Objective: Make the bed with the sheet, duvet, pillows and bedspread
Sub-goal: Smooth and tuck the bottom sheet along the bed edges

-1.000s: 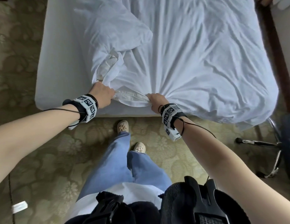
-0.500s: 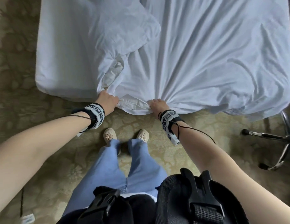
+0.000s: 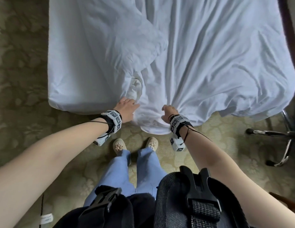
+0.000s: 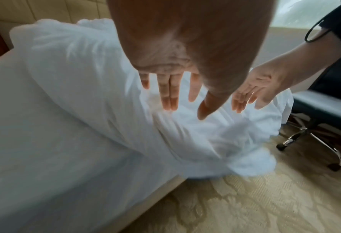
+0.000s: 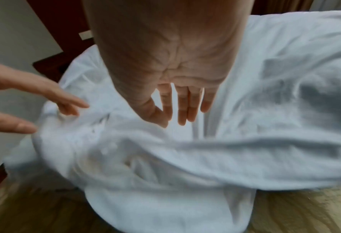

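A white duvet (image 3: 209, 60) lies rumpled over the right and middle of the bed, its near edge bunched and hanging over the foot of the mattress (image 3: 74, 83). My left hand (image 3: 127, 106) hovers at the left end of that bunch with its fingers (image 4: 167, 94) straight and spread, holding nothing. My right hand (image 3: 169, 111) is just to the right, fingers (image 5: 183, 107) also straight above the cloth. In the wrist views the duvet (image 4: 97, 82) (image 5: 265, 110) falls loose beneath both palms. A folded-back flap (image 3: 120, 46) covers the bed's middle left.
The bare left part of the mattress shows a smooth white sheet. Patterned beige carpet (image 3: 209, 137) lies around the bed, with my feet (image 3: 135, 143) close to its foot. An office chair base (image 3: 278, 137) stands at the right. A dark wooden frame (image 3: 290, 30) runs along the bed's right side.
Both hands gripped the duvet's bunched near edge and pulled it towards me over the foot of the bed. Now they have let go and opened, and the edge drops.
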The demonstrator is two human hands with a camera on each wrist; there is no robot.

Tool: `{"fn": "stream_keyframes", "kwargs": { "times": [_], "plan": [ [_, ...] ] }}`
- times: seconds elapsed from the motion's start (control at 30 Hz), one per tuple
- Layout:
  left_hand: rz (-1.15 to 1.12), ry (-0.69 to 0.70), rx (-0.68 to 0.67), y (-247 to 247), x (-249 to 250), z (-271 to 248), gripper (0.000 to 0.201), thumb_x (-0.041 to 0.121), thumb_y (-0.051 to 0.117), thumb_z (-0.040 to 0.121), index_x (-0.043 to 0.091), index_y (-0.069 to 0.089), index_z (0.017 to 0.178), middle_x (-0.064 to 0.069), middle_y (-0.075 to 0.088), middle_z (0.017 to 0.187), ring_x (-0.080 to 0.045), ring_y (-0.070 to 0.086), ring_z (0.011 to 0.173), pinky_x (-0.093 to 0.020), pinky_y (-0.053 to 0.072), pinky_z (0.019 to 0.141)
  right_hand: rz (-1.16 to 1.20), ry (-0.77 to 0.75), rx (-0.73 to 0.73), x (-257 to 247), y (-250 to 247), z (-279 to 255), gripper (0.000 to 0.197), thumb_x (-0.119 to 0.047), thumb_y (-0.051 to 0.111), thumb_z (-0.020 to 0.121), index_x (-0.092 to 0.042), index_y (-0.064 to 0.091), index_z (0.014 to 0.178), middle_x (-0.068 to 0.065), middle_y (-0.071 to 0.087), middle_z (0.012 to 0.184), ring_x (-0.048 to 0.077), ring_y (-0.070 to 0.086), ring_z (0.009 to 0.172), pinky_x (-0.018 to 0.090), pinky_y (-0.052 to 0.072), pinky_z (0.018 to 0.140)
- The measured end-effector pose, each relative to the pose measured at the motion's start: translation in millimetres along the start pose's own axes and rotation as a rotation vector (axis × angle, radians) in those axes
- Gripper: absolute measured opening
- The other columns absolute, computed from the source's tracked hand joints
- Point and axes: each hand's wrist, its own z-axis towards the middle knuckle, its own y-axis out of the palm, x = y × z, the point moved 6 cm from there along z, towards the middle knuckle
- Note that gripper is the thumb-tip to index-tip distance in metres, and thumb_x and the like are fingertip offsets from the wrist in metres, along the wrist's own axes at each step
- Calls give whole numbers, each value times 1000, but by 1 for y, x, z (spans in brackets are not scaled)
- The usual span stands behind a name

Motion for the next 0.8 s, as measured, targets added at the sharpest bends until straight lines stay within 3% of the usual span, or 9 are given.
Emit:
{"fn": "stream_keyframes", "kwargs": {
  "times": [0.13,0.27,0.57,0.67,0.73,0.8],
  "plan": [
    [-46,-21,192,-59,-33,3,54,17,51,86,20,40,139,-7,38,144,-26,38,132,-38,20,112,179,39,101,-25,-43,4,45,-10,50,89,-7,42,133,16,46,135,31,45,125,41,40,105],
    [-89,-77,261,-99,-71,25,59,16,52,87,23,36,143,-5,34,149,-24,34,135,-35,19,113,326,50,148,-49,-76,16,58,-19,51,92,-7,28,144,16,40,142,32,44,128,41,38,106],
    [-55,-62,224,-156,-108,118,61,21,52,89,22,31,146,-4,31,151,-25,32,136,-38,24,113,832,140,54,-75,-92,73,65,-25,53,94,-6,22,148,13,45,143,27,44,131,33,33,107],
    [-49,-79,173,-163,-119,149,61,21,53,89,22,31,146,-4,30,152,-25,31,137,-39,24,114,1090,197,42,-79,-94,105,66,-23,52,93,-4,20,148,17,45,142,27,50,121,39,38,108],
    [-34,-82,123,-163,-127,165,62,21,52,90,22,29,147,-4,27,154,-25,28,139,-39,23,114,1281,245,25,-77,-96,124,66,-21,53,93,-2,20,147,21,46,140,34,50,123,47,41,106],
    [-34,-83,98,-168,-137,182,62,20,51,91,22,27,148,-5,24,155,-26,26,140,-39,22,114,1415,277,-31,-76,-93,147,67,-23,59,91,-1,25,145,20,50,136,34,52,123,46,43,104]
  ]
}}
